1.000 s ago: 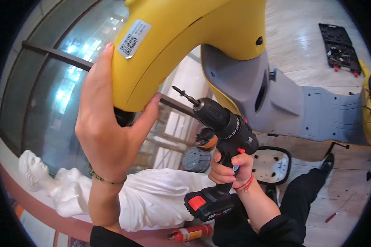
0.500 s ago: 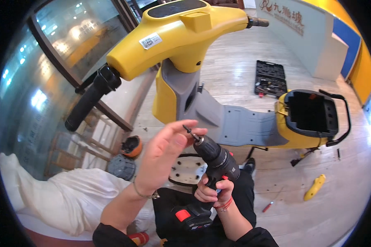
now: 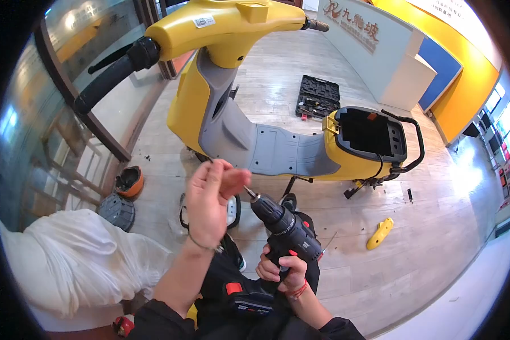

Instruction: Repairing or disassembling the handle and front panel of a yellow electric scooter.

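Observation:
My right hand (image 3: pixel 281 271) grips a black cordless drill (image 3: pixel 286 229) by its handle, the chuck pointing up and left. From the chuck sticks a thin metal bit (image 3: pixel 250 192). Just left of the bit tip, my left hand (image 3: pixel 211 195) is closed in a pinch, and the dark end of a small screw (image 3: pixel 211 160) shows above its fingertips. Beyond both hands stands a yellow and grey electric scooter (image 3: pixel 277 148). Its seat is off, leaving a dark open compartment (image 3: pixel 364 136) at the rear.
An open black tool case (image 3: pixel 318 96) lies behind the scooter. On the floor to the right is a yellow curved panel (image 3: pixel 380 233). An orange bowl-shaped object (image 3: pixel 130 182) and a grey bucket (image 3: pixel 117 212) sit at left, near white draped cloth (image 3: pixel 85 260). Glass doors line the left side.
The view has swung to the right. My left hand has pulled away from the drill tip, and the dark screw seen at the bit is off it. My right hand keeps its hold on the drill.

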`<act>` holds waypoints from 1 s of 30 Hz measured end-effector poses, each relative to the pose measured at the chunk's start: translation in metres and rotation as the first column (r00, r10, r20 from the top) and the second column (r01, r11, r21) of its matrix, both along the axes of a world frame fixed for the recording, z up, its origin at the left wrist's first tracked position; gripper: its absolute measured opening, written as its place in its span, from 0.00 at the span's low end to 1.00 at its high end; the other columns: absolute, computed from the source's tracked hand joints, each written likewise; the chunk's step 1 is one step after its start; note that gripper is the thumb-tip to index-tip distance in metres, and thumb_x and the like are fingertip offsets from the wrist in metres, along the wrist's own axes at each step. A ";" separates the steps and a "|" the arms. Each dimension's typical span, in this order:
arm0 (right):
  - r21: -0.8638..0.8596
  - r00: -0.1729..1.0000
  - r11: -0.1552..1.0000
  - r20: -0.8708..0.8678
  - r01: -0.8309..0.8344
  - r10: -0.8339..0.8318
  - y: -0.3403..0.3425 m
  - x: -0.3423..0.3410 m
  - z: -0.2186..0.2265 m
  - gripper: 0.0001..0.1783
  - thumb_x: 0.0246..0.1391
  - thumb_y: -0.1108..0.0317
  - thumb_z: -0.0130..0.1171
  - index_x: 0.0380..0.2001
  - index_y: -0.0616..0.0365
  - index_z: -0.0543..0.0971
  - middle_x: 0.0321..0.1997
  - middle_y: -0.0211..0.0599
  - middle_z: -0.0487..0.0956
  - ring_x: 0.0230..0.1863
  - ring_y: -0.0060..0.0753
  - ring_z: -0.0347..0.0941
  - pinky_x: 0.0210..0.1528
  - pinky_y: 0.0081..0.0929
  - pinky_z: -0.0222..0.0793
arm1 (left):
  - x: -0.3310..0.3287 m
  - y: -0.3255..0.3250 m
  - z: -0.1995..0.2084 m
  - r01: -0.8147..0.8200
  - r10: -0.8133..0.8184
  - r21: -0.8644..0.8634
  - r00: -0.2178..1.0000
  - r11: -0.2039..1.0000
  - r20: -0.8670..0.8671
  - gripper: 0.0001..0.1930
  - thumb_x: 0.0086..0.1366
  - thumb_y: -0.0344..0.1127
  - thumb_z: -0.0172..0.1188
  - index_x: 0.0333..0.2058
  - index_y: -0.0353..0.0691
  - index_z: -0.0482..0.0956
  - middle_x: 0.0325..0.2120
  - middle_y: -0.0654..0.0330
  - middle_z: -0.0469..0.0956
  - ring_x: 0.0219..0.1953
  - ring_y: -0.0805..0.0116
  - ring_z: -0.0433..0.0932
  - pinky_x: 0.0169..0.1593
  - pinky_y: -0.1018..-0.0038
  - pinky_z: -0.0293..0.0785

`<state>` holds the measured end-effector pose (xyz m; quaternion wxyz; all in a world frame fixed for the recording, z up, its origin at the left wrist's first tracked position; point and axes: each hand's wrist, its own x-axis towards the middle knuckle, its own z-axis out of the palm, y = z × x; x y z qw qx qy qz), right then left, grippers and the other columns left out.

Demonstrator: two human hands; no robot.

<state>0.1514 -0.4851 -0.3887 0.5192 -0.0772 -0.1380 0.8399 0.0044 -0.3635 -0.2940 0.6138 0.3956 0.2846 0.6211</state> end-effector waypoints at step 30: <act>0.032 0.707 0.976 0.684 0.216 -0.179 -0.047 -0.012 -0.026 0.18 0.53 0.67 0.54 0.46 0.64 0.69 0.21 0.29 0.70 0.22 0.18 0.64 0.27 0.17 0.60 | 0.007 -0.035 -0.082 0.296 -0.318 -0.366 0.948 0.882 -0.002 0.10 0.64 0.41 0.53 0.25 0.44 0.70 0.23 0.70 0.70 0.25 0.85 0.69 0.32 0.85 0.69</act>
